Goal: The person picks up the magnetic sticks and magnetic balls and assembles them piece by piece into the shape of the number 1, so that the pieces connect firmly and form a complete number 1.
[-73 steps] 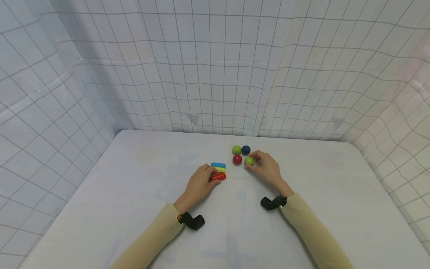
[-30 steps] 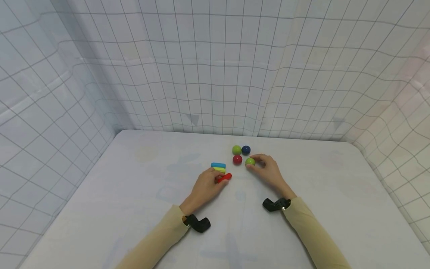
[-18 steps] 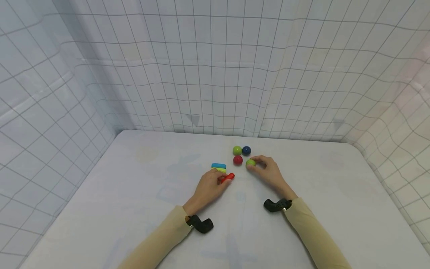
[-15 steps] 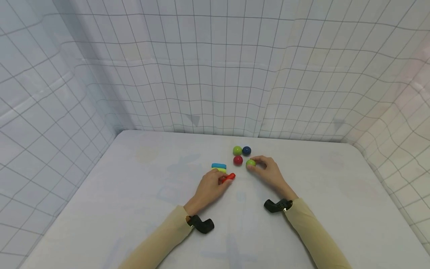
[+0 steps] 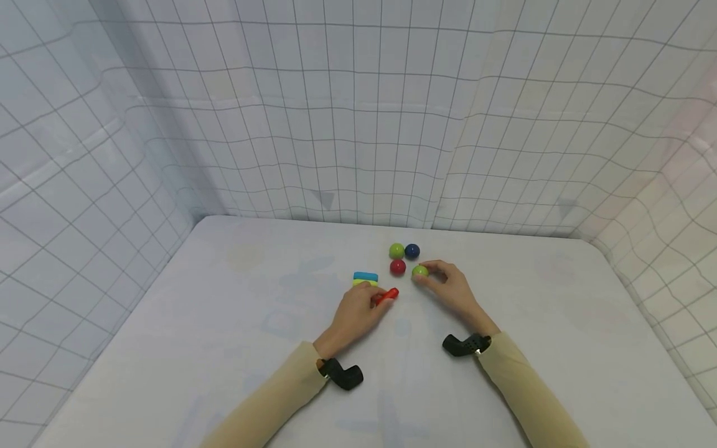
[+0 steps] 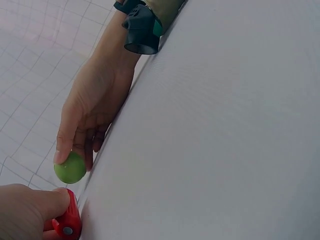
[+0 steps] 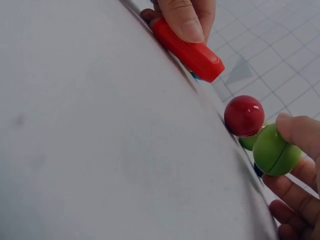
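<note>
My left hand [image 5: 358,308] pinches a short red plastic bar [image 7: 192,55] between thumb and fingers, low over the table; a small round metallic spot shows on it in the left wrist view. My right hand [image 5: 450,292] pinches a glossy green ball [image 7: 276,150] with a dark seam line. A red ball [image 5: 398,267] lies just left of it. Behind sit a second green ball [image 5: 396,251] and a dark blue ball [image 5: 412,251], side by side. A blue bar [image 5: 366,276] and a yellow-green bar [image 5: 364,283] lie beyond my left hand, which partly covers the yellow-green one.
The white-covered table [image 5: 252,298] spreads around both hands. Grid-patterned white cloth [image 5: 358,124] hangs along its back edge and both sides. Black wrist devices [image 5: 342,374] sit on both forearms.
My left hand has drawn the red bar away from the other two bars, moving right toward the balls. My right hand has shifted slightly right and nearer with its green ball.
</note>
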`<state>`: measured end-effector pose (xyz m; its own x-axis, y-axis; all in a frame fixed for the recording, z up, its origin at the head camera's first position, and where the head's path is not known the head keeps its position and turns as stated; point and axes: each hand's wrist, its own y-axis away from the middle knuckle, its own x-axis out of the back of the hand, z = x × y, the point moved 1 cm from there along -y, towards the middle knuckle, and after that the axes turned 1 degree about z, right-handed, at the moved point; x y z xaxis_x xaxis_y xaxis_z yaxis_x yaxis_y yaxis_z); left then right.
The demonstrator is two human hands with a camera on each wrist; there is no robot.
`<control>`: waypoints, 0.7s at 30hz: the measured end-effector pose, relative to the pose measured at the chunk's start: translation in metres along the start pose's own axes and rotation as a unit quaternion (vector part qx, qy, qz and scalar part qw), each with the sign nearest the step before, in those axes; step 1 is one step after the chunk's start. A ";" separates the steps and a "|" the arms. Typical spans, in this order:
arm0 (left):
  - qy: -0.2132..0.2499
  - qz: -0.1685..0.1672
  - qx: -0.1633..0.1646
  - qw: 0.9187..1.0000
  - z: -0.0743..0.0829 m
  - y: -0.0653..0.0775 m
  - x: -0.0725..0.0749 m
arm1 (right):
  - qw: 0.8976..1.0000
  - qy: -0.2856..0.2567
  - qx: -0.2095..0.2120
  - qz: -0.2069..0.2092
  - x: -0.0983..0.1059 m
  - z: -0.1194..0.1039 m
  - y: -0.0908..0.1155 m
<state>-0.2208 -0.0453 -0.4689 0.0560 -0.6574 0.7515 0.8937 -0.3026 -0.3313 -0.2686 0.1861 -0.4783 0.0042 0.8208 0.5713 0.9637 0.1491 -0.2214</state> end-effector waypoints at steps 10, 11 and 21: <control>0.012 -0.013 0.027 0.999 0.004 -0.001 -0.004 | 0.999 -0.032 -0.006 0.008 0.001 0.000 0.004; 0.013 -0.014 0.029 0.999 0.004 -0.001 -0.004 | 0.999 -0.035 -0.005 0.009 0.002 0.000 0.004; 0.022 0.003 0.019 1.000 0.007 -0.002 -0.005 | 0.998 -0.054 0.012 0.014 0.003 -0.003 0.007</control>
<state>-0.2193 -0.0363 -0.4684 0.0422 -0.6895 0.7230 0.9095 -0.2730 -0.3134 -0.2606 0.1881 -0.4758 0.0000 0.8796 0.4757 0.9567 0.1385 -0.2560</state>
